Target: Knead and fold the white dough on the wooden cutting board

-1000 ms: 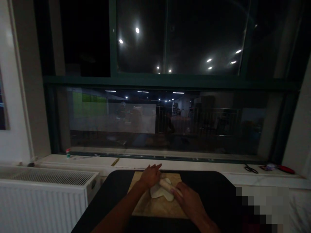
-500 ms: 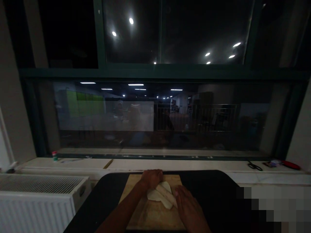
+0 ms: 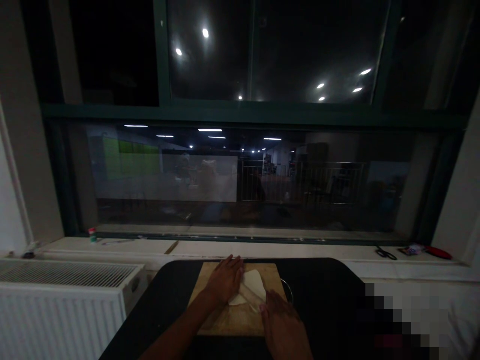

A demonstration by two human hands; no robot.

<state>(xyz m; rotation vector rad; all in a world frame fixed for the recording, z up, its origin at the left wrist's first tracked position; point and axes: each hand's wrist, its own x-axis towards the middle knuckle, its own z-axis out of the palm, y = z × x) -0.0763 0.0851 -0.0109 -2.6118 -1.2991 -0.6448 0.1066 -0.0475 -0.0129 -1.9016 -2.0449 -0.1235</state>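
A wooden rolling pin (image 3: pixel 250 297) lies slantwise across a flat piece of pale dough (image 3: pixel 255 281) on a wooden board (image 3: pixel 228 326). At the pin's far left end, my left hand (image 3: pixel 225 281) presses with its fingers stretched forward over it. The near right end sits under my right hand (image 3: pixel 283 320), whose fingers lie along it. Both ends of the pin are hidden by my hands, and so is part of the dough's edge.
The board rests on a black table (image 3: pixel 322 300). Behind the board's right edge shows a thin round metal rim (image 3: pixel 288 289). The windowsill (image 3: pixel 232 250) holds scissors (image 3: pixel 386 254), a small red-capped bottle (image 3: pixel 92 235) and a brownish strip (image 3: pixel 172 247). A radiator (image 3: pixel 67 300) stands left.
The rolling pin has moved toward me over the dough, with both hands on it. My left hand's fingers have straightened. More dough shows beyond the pin, and the view has shifted slightly.
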